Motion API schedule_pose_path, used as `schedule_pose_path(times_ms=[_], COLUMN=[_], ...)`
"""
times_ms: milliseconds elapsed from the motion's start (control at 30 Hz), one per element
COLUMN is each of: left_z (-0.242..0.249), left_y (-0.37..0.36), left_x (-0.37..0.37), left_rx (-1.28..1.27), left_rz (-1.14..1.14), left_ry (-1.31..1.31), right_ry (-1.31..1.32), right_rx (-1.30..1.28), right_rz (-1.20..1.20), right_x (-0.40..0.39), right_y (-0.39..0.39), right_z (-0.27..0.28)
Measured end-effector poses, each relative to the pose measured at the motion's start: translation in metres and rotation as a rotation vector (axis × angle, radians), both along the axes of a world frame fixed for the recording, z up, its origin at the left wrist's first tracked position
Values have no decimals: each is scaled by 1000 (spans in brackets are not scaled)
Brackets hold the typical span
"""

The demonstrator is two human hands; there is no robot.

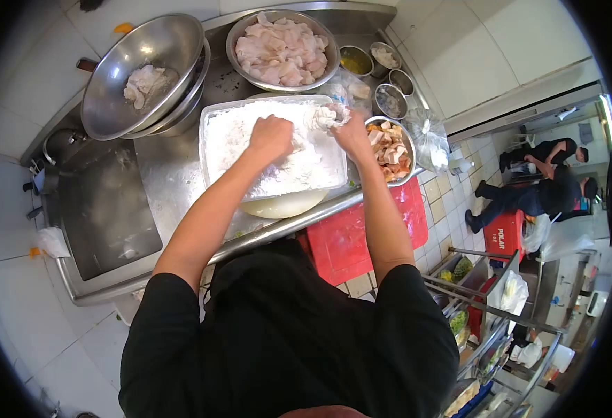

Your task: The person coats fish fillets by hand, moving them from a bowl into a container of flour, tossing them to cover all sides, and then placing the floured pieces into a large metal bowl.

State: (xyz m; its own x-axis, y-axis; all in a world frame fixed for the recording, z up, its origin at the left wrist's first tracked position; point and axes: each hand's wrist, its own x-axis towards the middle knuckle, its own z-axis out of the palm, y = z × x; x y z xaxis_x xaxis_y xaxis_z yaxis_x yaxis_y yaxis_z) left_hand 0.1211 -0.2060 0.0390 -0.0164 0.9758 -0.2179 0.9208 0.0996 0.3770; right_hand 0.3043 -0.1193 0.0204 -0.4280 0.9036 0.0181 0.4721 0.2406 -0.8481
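Observation:
A white plastic tub (204, 150) filled with white flour (239, 132) stands in front of me. My left hand (272, 137) is down in the flour near the middle of the tub, its fingers curled and their tips hidden. At the tub's right end my right hand (350, 134) grips a flour-coated piece of meat (325, 116) above the rim. Just right of that hand sits a steel bowl of diced meat (389, 151). Behind the tub, a large steel bowl holds pale raw meat pieces (283, 50).
Stacked steel bowls (159, 42) stand at the back left, the top one holding a floured piece. A sink (104, 198) lies left. Small steel cups (356, 61) and plastic bags (431, 143) are at the right. Below is a red lid-like surface (347, 240); people (543, 195) stand farther off.

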Motion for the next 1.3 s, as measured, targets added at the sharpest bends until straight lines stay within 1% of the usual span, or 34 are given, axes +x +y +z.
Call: schedule_pose_path(times_ms=[33,67,167,200,267,300,367,433,467,533,567,633,667,733,767,867,967,1033,1067,1133,1167,1200,1267,1300], left_z=[3,1,-18,-6,-9,-9,-10,-4,-9,-24,-28,-26,-25,-9,-15,-30,-13,2,-3,-18,-13,-3,11,3], left_y=[-1,-2,1,-4,-6,-6,-6,-6,-3,5,6,7,6,0,1,5,-3,-10,-9,-5,-6,-9,-10,-4], left_x=[-7,-14,-36,-38,-47,-50,-48,-43,-43,-45,-45,-42,-41,-36,-37,-40,-37,-36,-37,-40,-39,-35,-27,-26], left_rx=[-23,-25,151,187,184,183,143,137,156,196,190,179,168,148,150,147,136,149,150,157,145,134,126,139], left_rz=[72,222,397,425,409,400,496,562,546,515,497,459,479,518,525,532,493,444,457,484,488,489,473,446], left_ry=[-59,-237,-544,-654,-717,-750,-858,-984,-1033,-1130,-1134,-1144,-1117,-1062,-1048,-997,-934,-907,-937,-999,-1020,-1039,-1052,-1038], right_ry=[81,60,-137,-138,-142,-92,7,55,79,141,173,133,114,-96,-201,-575,-513,-315,-217,170,365,450,594,666], right_rx=[-18,-75,115,105,86,98,124,125,126,84,62,62,63,15,-9,71,-9,-92,-134,-243,-297,-335,-374,-396], right_rz=[17,20,61,65,72,84,101,20,-23,-47,-59,-88,-103,-1,49,33,5,29,43,-72,-129,-78,-82,-86], right_x=[4,8,13,15,17,16,17,5,1,2,4,5,6,8,9,-6,-10,-4,1,17,22,21,16,15], right_y=[1,-1,-6,-4,3,2,-1,-26,-35,-28,-24,-27,-28,-29,-29,-40,-35,-35,-32,-17,-10,-9,-16,-20], right_z=[6,14,14,6,-23,-28,-37,-4,8,-20,-36,-41,-43,-48,-50,-51,-50,-34,-27,-59,-70,-55,-33,-27])
